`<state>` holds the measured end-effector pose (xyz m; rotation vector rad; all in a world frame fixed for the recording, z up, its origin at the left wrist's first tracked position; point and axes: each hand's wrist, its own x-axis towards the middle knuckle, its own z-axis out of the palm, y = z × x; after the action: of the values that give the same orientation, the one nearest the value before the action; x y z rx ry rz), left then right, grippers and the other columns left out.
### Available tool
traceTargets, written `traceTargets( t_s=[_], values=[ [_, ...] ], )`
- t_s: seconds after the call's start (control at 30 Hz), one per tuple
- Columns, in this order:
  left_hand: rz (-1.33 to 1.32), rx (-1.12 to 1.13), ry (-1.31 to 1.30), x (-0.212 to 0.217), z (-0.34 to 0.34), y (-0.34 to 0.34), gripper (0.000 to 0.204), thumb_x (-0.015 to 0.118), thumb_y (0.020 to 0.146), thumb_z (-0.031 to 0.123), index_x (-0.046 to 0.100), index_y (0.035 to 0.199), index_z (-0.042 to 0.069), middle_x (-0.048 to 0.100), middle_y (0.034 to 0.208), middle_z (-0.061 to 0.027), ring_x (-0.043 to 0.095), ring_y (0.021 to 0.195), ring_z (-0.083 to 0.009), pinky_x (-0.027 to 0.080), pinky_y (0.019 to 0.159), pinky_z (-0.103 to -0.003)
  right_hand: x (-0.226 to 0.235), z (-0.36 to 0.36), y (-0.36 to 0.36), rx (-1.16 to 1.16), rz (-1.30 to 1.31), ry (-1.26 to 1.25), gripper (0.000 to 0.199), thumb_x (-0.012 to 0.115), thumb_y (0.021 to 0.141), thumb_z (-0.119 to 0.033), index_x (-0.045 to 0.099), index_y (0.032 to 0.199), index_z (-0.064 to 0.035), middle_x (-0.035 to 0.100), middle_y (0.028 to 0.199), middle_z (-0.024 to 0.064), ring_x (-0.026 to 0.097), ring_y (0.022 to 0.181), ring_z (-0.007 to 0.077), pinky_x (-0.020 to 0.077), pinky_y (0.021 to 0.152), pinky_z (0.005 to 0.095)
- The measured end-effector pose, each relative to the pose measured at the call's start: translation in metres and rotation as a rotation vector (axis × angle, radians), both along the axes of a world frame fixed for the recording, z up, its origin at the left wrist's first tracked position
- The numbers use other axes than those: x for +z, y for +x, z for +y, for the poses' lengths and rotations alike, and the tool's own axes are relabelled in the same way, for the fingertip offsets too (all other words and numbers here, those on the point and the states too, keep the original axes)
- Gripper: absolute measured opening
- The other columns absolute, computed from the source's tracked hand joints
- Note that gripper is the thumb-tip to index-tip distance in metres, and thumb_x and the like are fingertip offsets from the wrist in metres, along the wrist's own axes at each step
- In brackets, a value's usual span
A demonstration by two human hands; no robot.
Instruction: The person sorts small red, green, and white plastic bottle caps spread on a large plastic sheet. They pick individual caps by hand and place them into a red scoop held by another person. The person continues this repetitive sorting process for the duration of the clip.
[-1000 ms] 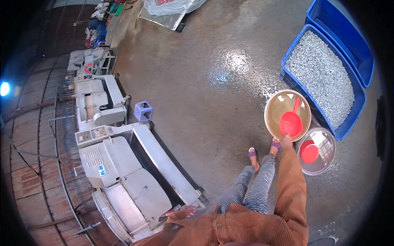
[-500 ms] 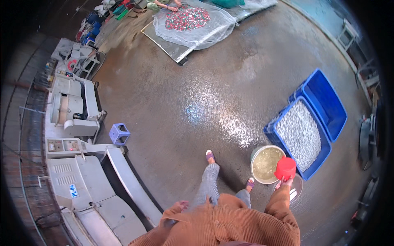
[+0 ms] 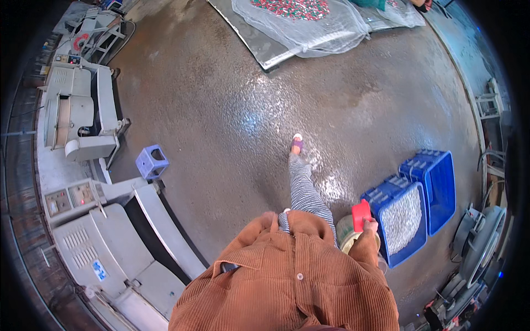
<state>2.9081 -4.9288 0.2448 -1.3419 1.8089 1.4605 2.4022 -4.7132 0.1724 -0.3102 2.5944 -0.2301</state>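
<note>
My right hand (image 3: 371, 225) is wrapped around the edge of a red plastic scoop (image 3: 361, 214), held over the round bucket (image 3: 345, 231). Most of that bucket is behind my arm and the scoop. Just right of the scoop stands a blue crate (image 3: 381, 194) filled with small whitish pieces (image 3: 402, 222). Close in front of my brown corduroy jacket is my left hand (image 3: 269, 218), smeared by motion, so its fingers cannot be made out.
A second blue crate (image 3: 444, 190) stands beyond the filled one. Grey machines (image 3: 91, 243) line the left side, with a purple stool (image 3: 152, 161) nearby. Far ahead, a low platform (image 3: 251, 41) bears netting and red, green and white pieces. The brown floor (image 3: 221, 110) looks wet.
I have stepped forward; one foot is further ahead, and the bucket and crates sit closer to my body. The red scoop stays in my right hand. My left hand has swung forward.
</note>
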Motion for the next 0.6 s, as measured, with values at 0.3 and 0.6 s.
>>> traceTargets(
  t_s=[0.3,0.6],
  values=[
    [0.709,0.548,0.366,0.085,-0.315,-0.015,0.018,0.058,0.085,0.001,0.058,0.102,0.007,0.062,0.096,-0.0027,0.057,0.088,-0.0120,0.049,0.078,-0.028,0.125,-0.504,0.063,0.659,-0.123,0.105,0.044,0.076,0.072,-0.033,0.068,0.109,-0.0111,0.068,0.100,0.0196,0.065,0.096,0.0356,0.0512,0.086,0.0436],
    [0.499,0.333,0.639,0.044,-0.580,-0.030,0.030,0.060,0.087,0.019,0.059,0.114,0.006,0.063,0.105,-0.0076,0.059,0.096,-0.0151,0.049,0.083,-0.030,0.241,-0.838,0.104,0.619,-0.142,-0.477,0.028,0.078,0.076,-0.020,0.066,0.094,-0.0021,0.063,0.074,0.0057,0.056,0.064,0.0145,0.0462,0.063,0.0285]
  ],
)
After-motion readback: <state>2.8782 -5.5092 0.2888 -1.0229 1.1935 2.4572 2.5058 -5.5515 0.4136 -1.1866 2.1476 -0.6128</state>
